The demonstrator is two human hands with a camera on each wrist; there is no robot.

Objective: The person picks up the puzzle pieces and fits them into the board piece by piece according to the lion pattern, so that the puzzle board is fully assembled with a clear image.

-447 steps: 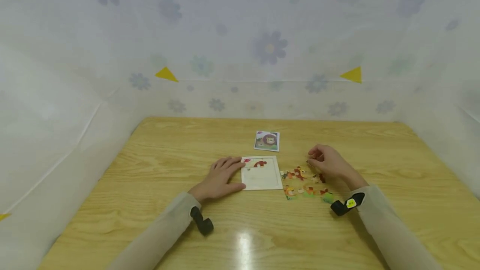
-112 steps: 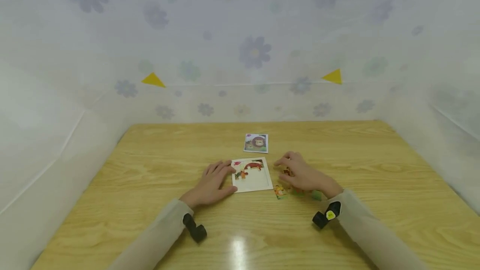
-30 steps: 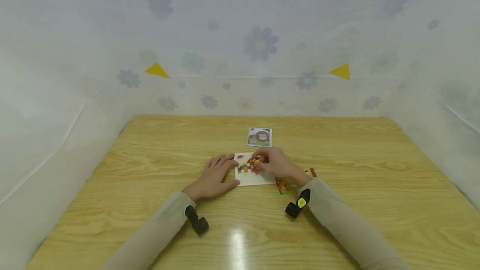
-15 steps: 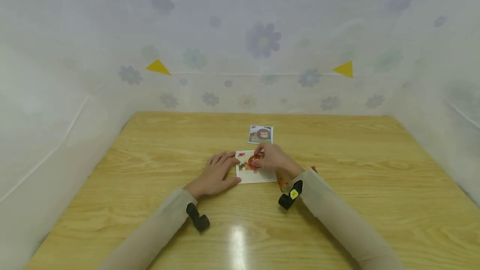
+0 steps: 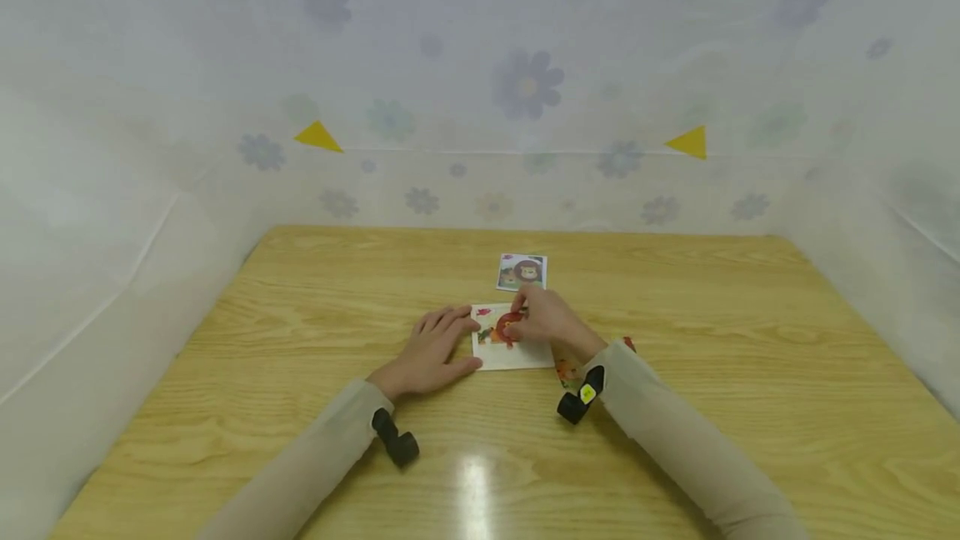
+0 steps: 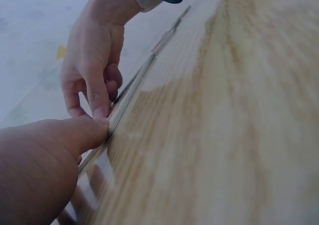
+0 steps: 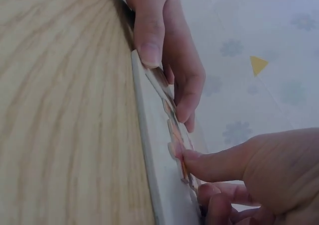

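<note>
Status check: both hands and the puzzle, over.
Left hand flat, bracing puzzle tray edge. Right hand pressing a piece into tray. Loose pieces beside right wrist. Nothing blocking.

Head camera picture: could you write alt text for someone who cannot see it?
A person's right hand presses puzzle pieces into a white puzzle tray on a wooden table, while the left hand lies flat against the tray's left edge. A small lion picture card lies beyond the tray, and loose pieces sit by the right wrist.
</note>
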